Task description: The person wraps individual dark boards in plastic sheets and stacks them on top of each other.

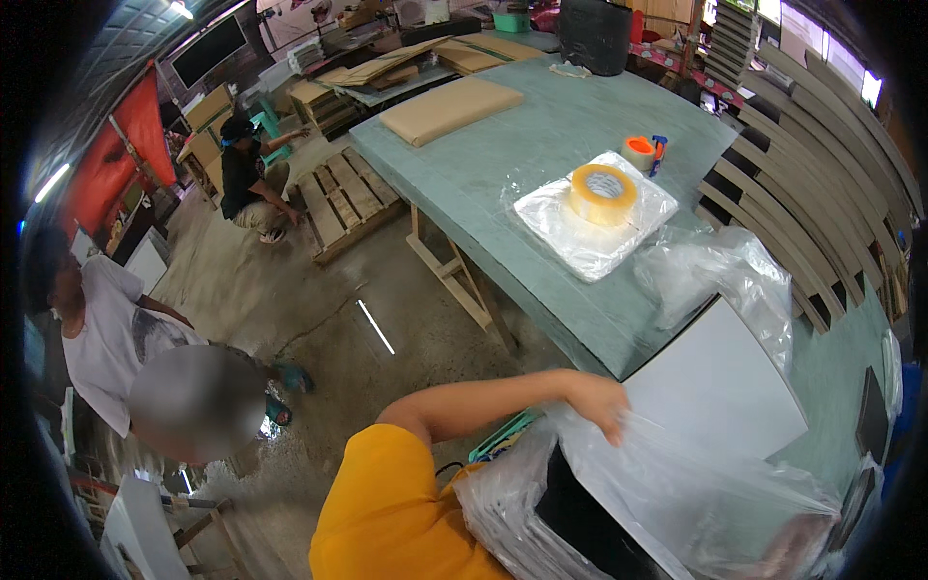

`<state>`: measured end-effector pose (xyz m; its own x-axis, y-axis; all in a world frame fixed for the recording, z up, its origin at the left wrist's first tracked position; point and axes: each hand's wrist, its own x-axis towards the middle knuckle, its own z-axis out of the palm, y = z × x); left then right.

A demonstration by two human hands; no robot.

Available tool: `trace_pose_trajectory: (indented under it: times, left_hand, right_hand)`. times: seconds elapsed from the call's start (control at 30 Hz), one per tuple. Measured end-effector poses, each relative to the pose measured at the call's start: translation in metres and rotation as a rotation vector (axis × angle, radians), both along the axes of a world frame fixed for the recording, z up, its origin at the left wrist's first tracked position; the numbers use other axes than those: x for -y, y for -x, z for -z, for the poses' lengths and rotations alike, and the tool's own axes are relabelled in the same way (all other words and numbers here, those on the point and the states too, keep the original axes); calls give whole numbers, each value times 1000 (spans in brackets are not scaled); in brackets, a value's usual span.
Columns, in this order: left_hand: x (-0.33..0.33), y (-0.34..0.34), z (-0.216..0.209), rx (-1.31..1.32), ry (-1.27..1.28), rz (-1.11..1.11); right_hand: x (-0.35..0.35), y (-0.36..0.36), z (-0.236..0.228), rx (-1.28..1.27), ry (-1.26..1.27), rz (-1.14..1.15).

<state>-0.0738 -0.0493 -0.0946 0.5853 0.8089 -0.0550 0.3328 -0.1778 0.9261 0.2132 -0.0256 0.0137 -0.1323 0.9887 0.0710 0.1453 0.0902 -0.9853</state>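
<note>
At the bottom of the frame, the left hand point(601, 398) comes in from the lower centre on a bare forearm below a yellow sleeve point(387, 503). Its fingers are curled together, pinching the edge of a clear plastic bag point(677, 483) that spreads over the lower right of the frame. The right hand point(797, 551) shows only dimly through the plastic at the lower right edge; whether its fingers are apart or closed I cannot tell.

A flat white panel point(720, 382) sticks out of the bag's mouth, lying at an angle over the near edge of the green table point(503, 164), right of centre. More crumpled clear plastic point(720, 275) lies just beyond the panel.

Further up, in the centre right, a roll of tan packing tape point(603, 193) sits on a flat plastic-wrapped pack point(590, 227). Behind it is an orange tape dispenser point(643, 152). Near the top centre lie a brown cardboard sheet point(449, 106) and a black roll point(594, 34).

On the left, a person in a white shirt point(97, 338) bends low, and at upper left another person point(246, 179) crouches beside a wooden pallet point(348, 198).
</note>
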Motion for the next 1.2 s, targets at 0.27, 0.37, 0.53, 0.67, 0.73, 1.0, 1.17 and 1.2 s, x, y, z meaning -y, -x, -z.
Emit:
trace_pose_trajectory:
  times: [0.27, 0.37, 0.53, 0.67, 0.73, 1.0, 1.17, 1.2]
  left_hand:
    - [27, 80, -54, -182, -288, -988]
    - [-6, 9, -81, 458, -229, -835]
    - [-14, -58, -100, 250, -155, -227]
    - [9, 1, -84, 321, 231, -414]
    - [3, 43, -80, 46, 64, -836]
    - [3, -70, -119, -128, -558, -212]
    - [-4, -82, -136, 337, -154, -384]
    - [-6, -80, -135, 223, -171, -293]
  right_hand:
    - [-3, 12, 20, -79, 67, -72]
    - [-5, 11, 16, -133, 100, -49]
    - [7, 65, 5, -234, 278, -11]
    - [-6, 49, 22, -600, 468, -433]
    - [-12, 22, 25, -724, 371, -545]
    - [-4, 30, -25, -287, -123, -364]
    - [-16, 33, -31, -65, -489, -256]
    - [-19, 31, -25, -147, -325, -329]
